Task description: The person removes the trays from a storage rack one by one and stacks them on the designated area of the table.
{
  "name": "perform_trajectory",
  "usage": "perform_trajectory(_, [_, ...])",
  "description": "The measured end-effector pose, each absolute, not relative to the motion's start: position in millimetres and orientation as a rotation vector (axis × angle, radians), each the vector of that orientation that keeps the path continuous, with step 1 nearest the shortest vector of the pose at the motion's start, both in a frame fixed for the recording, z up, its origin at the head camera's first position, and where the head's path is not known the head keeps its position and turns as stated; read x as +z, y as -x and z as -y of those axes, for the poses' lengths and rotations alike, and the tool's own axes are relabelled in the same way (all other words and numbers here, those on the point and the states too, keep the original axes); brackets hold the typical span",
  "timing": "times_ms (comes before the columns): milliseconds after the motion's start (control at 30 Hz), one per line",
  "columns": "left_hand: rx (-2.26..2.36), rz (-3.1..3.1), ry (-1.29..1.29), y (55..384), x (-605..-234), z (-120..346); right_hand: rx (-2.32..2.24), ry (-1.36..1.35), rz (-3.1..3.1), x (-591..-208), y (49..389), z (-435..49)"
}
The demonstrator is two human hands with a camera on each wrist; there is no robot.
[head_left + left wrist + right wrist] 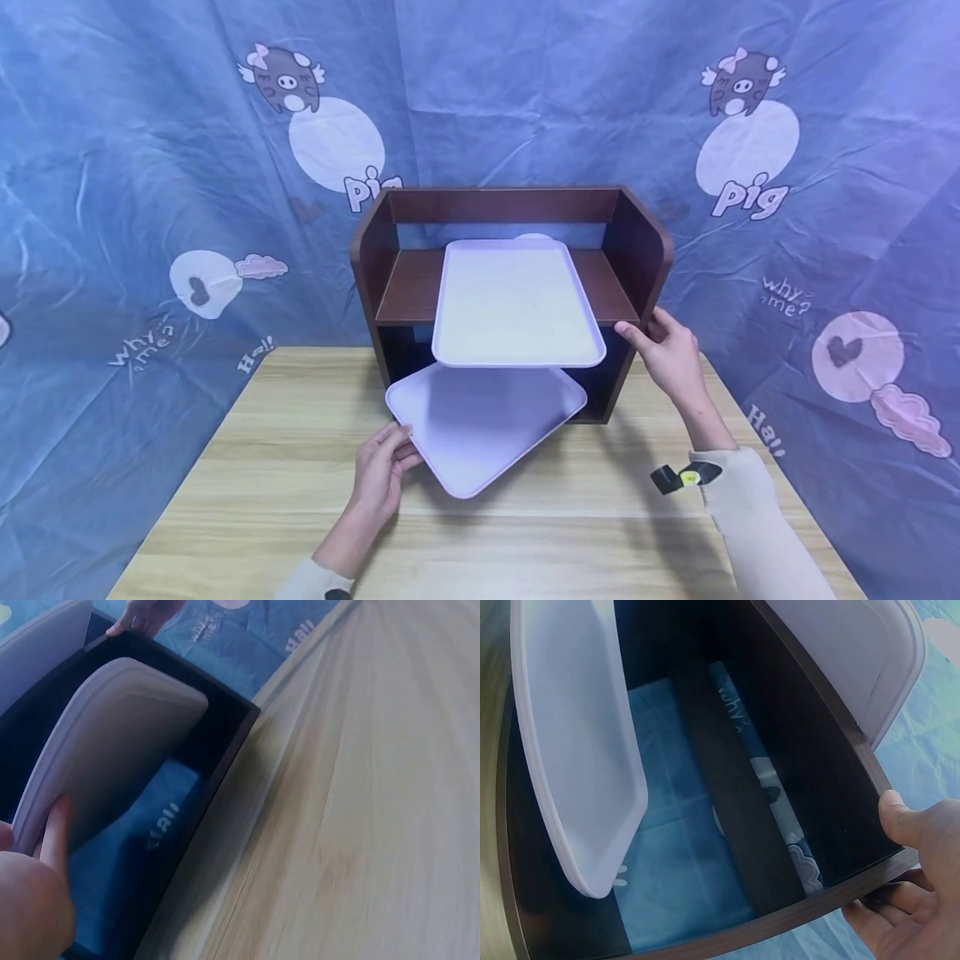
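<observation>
A dark brown two-tier shelf [506,206] stands on the table. One white tray [517,304] lies on its upper board, its near end jutting past the front edge. My left hand [378,471] pinches a second white tray [487,429] by its left edge. That tray is turned at an angle, partly inside the lower opening, with one corner pointing toward me. In the left wrist view, fingers [56,836] press its underside. My right hand [670,354] grips the shelf's right side panel at upper-board height, thumb in front and fingers behind, as the right wrist view shows.
The light wood table [300,500] extends in front of the shelf and to both sides. A blue printed cloth [480,100] hangs behind and around it. Through the shelf's open back, the cloth is visible below the upper board.
</observation>
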State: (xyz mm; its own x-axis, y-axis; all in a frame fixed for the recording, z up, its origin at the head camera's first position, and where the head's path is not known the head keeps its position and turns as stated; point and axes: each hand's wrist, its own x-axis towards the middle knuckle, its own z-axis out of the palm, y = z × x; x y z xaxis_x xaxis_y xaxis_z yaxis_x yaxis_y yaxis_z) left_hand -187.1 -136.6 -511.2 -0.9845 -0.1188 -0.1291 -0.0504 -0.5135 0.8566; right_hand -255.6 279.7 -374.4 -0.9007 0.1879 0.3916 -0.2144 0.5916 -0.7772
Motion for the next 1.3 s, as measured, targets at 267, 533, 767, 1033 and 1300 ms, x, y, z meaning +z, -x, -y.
perform_trajectory(267, [-2.706, 1.552, -0.254, 191.4, -513.6, 147.1, 1.249, -0.018, 2.385, -375.0, 254.7, -279.5])
perform_trajectory(533, [-2.723, 1.59, -0.187, 194.8, -514.7, 157.7, 1.244, -0.028, 2.381, -374.0, 255.6, -279.1])
perform_trajectory(767, [-2.726, 1.617, -0.082, 195.3, -516.9, 166.6, 1.246, -0.026, 2.384, -373.7, 255.6, -279.5])
perform_trajectory(1033, [-2.735, 1.647, -0.011, 195.3, -517.0, 173.5, 1.239, -0.024, 2.391, -373.7, 255.8, -279.8])
perform_trajectory(1300, [-2.755, 1.675, 0.033, 197.1, -520.4, 179.0, 1.249, -0.022, 2.393, -372.9, 254.9, -279.6])
